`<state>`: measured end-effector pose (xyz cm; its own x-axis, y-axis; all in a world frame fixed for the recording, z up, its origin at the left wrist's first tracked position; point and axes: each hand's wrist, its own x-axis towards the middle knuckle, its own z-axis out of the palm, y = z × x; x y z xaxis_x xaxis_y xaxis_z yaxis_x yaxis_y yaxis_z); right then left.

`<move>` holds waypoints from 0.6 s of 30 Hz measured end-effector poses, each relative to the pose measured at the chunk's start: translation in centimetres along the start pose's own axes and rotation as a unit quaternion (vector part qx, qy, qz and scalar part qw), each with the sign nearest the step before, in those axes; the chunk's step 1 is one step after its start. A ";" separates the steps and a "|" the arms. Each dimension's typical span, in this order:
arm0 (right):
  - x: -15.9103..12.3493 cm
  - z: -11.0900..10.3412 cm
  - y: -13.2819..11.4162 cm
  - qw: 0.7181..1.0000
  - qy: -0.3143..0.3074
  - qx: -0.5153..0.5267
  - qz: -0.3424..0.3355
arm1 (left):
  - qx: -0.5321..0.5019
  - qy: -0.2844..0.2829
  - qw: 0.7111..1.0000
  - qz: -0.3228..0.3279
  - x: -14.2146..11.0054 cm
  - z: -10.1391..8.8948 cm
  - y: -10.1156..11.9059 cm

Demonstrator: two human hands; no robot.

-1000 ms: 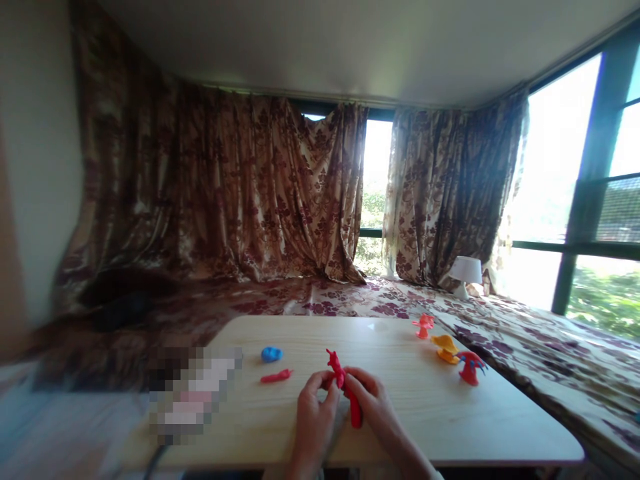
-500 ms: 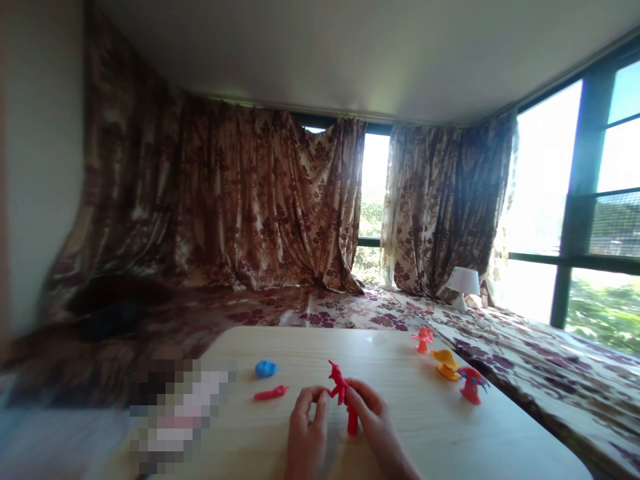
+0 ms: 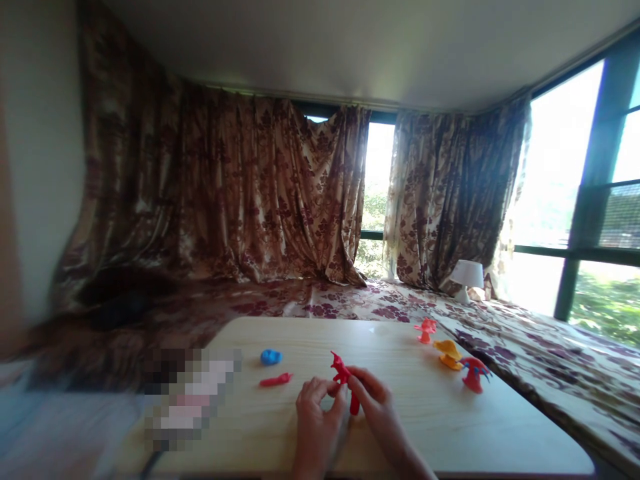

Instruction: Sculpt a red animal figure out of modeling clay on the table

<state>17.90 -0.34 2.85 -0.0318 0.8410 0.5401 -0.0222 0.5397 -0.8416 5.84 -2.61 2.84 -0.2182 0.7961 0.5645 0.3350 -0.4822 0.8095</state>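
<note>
A red modelling-clay figure [image 3: 341, 368] with small pointed limbs is held above the table by both hands. My right hand [image 3: 373, 395] pinches it from the right between thumb and fingers. From the left, my left hand [image 3: 319, 403] has its thumb and index fingertips closed at the figure's lower edge. Below the right fingers shows a thick red clay piece [image 3: 355, 403]; whether it is joined to the figure I cannot tell. On the table left of my hands lie a blue clay lump [image 3: 271, 357] and a red clay roll [image 3: 276, 380].
Along the right side of the wooden table [image 3: 240, 427] stand a coral clay model [image 3: 426, 330], a yellow one [image 3: 449, 353] and a red one with blue strands [image 3: 474, 375]. A blurred-out object [image 3: 195, 400] is at the left. Behind stands a white lamp [image 3: 467, 275].
My left hand has moved right and closed its thumb and index finger in at the red figure. The right hand keeps its hold. The whole view has shifted slightly.
</note>
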 end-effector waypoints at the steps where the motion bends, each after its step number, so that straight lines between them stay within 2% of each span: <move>1: 0.0 0.1 -0.1 1.000 -0.005 -0.003 0.000 | 0.015 0.002 1.000 0.001 0.0 0.1 -0.2; 10: 0.1 0.2 0.1 1.000 -0.027 -0.009 -0.006 | 0.030 0.002 1.000 0.003 0.1 0.1 -0.6; 18: 0.3 -0.1 0.8 0.996 0.059 0.029 0.056 | -0.023 -0.001 0.998 -0.050 0.3 -0.3 -0.8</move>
<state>17.99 0.36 2.39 0.0809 0.8967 0.4352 -0.0823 0.4412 -0.8936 5.24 -2.13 2.41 -0.2463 0.8423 0.4795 0.2688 -0.4160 0.8687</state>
